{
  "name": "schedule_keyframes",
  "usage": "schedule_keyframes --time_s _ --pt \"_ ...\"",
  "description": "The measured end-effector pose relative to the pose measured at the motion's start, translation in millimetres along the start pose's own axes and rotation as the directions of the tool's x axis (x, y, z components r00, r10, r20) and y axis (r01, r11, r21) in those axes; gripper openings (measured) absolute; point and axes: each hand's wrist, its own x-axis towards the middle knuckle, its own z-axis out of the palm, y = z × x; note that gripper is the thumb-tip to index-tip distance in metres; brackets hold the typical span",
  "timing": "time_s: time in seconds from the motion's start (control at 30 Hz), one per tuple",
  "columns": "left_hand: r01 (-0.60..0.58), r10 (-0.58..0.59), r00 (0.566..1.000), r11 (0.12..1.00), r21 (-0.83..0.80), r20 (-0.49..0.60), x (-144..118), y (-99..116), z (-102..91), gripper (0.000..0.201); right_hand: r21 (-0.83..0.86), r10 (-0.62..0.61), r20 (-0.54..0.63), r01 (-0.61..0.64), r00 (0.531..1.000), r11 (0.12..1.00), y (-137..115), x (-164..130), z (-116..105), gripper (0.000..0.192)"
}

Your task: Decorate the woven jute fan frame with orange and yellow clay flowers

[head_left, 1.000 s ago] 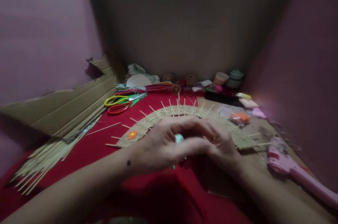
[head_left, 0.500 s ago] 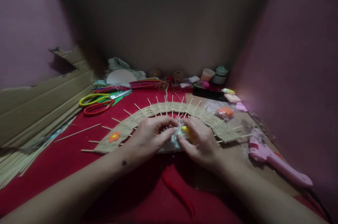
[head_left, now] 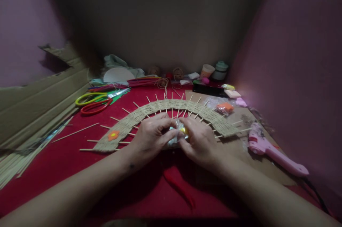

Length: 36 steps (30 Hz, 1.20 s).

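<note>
A red cloth (head_left: 61,159) covers the work surface, with a brown board (head_left: 263,166) over its right part. The woven arch (head_left: 171,104) spans the middle, its long axis left to right; the curve bulges toward the far side, both ends point near, and thin sticks fan out across its band. Inside the curve are the left hand (head_left: 153,134) and the right hand (head_left: 199,139), fingers drawn in narrow, both pinching one small clear plastic packet (head_left: 177,127) between them. The pink glue gun (head_left: 276,157) lies at right, slanting from far left to near right. At far left, the scissors (head_left: 109,96) point their blades right and slightly far. The packet shows pale mint and yellow contents; fingers cover much of it, so I cannot tell its long axis. An orange flower (head_left: 113,135) sits on the arch's left end.
</note>
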Motion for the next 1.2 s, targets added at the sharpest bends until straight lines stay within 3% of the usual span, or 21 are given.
schedule_keyframes --time_s 0.2,0.4,0.53,0.63,0.77,0.93,1.03,1.2 --pt "-0.015 0.014 0.999 1.0 0.007 0.035 2 2 -6.7 0.007 0.001 0.016 0.028 -0.016 0.999 1.0 3 3 -4 0.027" --pt "0.035 -0.026 0.995 0.995 0.096 -0.099 2 -17 -15.5 0.012 -0.083 0.133 0.05 -0.128 0.99 0.988 15 9 -29 0.019" --pt "-0.111 0.113 0.993 0.989 0.1 -0.018 -2 -16 -11.5 0.011 -0.186 0.153 0.119 -0.13 0.981 0.974 17 6 -41 0.017" --pt "-0.27 0.267 0.962 0.962 0.05 0.062 -9 -10 -2.9 0.01 -0.316 0.226 0.205 -0.154 0.952 0.936 23 17 -51 0.025" --pt "-0.411 0.405 0.91 0.909 0.072 0.088 -17 -6 6.6 0.009 -0.549 0.34 0.246 -0.159 0.908 0.821 60 57 -68 0.033" --pt "-0.468 0.45 0.881 0.874 0.13 0.143 -20 -10 6.6 0.012 -0.639 0.422 0.271 -0.167 0.865 0.751 124 99 -73 0.038" --pt "-0.496 0.475 0.867 0.853 0.164 0.153 -19 -11 6.3 0.015 -0.662 0.453 0.292 -0.164 0.842 0.732 143 104 -77 0.043" --pt "-0.498 0.476 0.867 0.841 0.209 0.151 -17 -13 9.4 0.018 -0.655 0.453 0.328 -0.146 0.829 0.741 143 86 -98 0.03"
